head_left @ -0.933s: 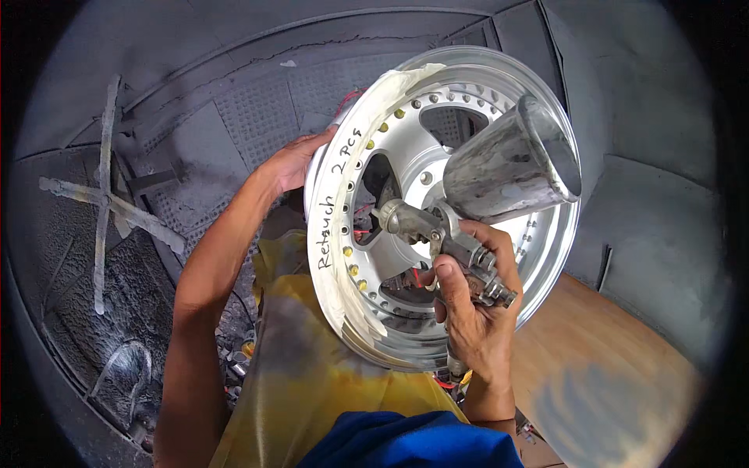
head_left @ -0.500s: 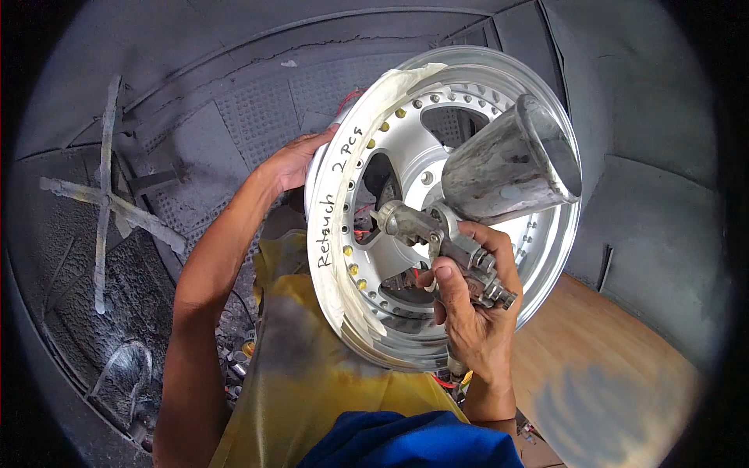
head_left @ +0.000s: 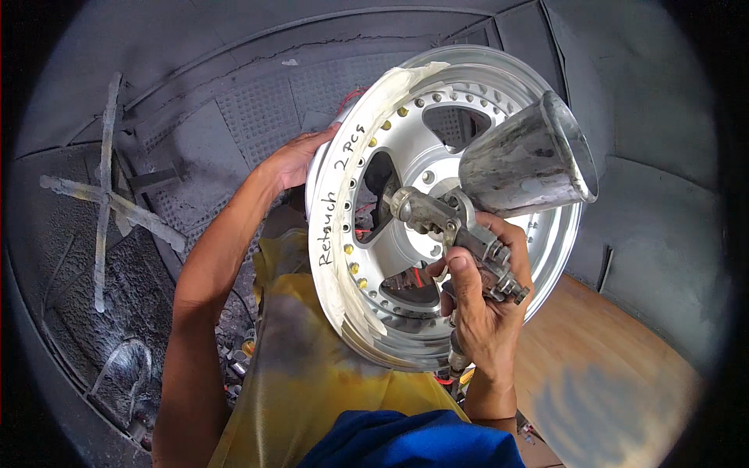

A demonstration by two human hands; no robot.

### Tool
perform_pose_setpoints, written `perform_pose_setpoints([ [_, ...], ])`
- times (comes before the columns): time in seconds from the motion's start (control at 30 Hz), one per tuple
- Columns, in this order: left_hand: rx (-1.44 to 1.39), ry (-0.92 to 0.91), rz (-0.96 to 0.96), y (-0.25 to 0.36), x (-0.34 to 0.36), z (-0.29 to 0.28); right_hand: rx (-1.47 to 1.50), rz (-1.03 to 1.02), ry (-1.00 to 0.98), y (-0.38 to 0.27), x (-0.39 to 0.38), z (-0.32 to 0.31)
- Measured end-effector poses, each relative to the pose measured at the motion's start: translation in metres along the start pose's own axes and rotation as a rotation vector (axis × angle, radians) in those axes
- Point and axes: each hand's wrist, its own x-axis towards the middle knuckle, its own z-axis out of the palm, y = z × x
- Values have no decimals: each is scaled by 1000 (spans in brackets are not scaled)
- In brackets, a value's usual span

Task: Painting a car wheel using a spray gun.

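Note:
A silver alloy wheel rim [head_left: 414, 164] stands tilted in front of me, with spokes and a ring of bolts, some of them yellow. Masking tape [head_left: 333, 226] with handwriting covers the left part of its lip. My left hand [head_left: 294, 161] grips the wheel's left edge, its fingertips hidden behind the rim. In front of the wheel, my right hand [head_left: 491, 312] is wrapped round a spray gun [head_left: 437, 214]. The gun's metal paint cup [head_left: 511, 164], stained with paint, leans up to the right. Its nozzle points left across the spokes.
On the left stands a paint-crusted cross-shaped stand [head_left: 105, 196]. Grey, overspray-covered walls [head_left: 663, 226] surround the spot. A wooden board [head_left: 601, 351] with a grey sprayed patch lies at the lower right. Small cans and clutter [head_left: 238, 359] show below, beside my yellow stained apron [head_left: 312, 374].
My right hand has shifted slightly right with the spray gun, so its nozzle and cup sit further right over the wheel. My left hand and the wheel have hardly moved.

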Motion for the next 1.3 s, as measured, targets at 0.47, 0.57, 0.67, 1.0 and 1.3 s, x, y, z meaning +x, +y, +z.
perform_pose_setpoints([
  [0.47, -85, -120, 35, -6, 12, -17, 39, 64, -126, 10, -6, 5],
  [0.57, -98, -126, 41, -9, 19, -24, 70, 46, -143, 13, -9, 8],
  [0.67, -73, -111, 40, -6, 20, -22, 61, 70, -151, 11, -10, 12],
  [1.0, -33, -111, 23, 0, 6, -17, 71, 98, -125, 2, -10, 18],
  [1.3, -39, -60, 40, -1, 7, -10, 165, 181, -58, -9, -8, 11],
])
